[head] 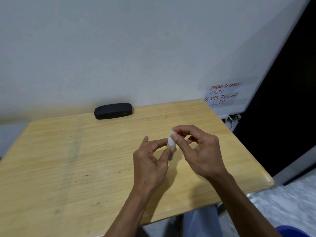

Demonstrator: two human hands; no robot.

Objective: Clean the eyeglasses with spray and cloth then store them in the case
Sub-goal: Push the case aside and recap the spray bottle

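Observation:
A small white spray bottle (171,142) with a green band is held upright above the wooden table (68,159). My left hand (150,165) grips its lower body between thumb and fingers. My right hand (198,151) pinches the bottle's clear cap at the top with thumb and forefinger. A black eyeglass case (113,111) lies shut at the table's far edge against the wall. No eyeglasses and no cloth are in view.
A pale wall rises right behind the table. A paper note (222,94) with red handwriting is stuck to the wall at the right, with cables (230,118) below it. Beyond the table's right edge are a dark opening and a speckled floor (282,202).

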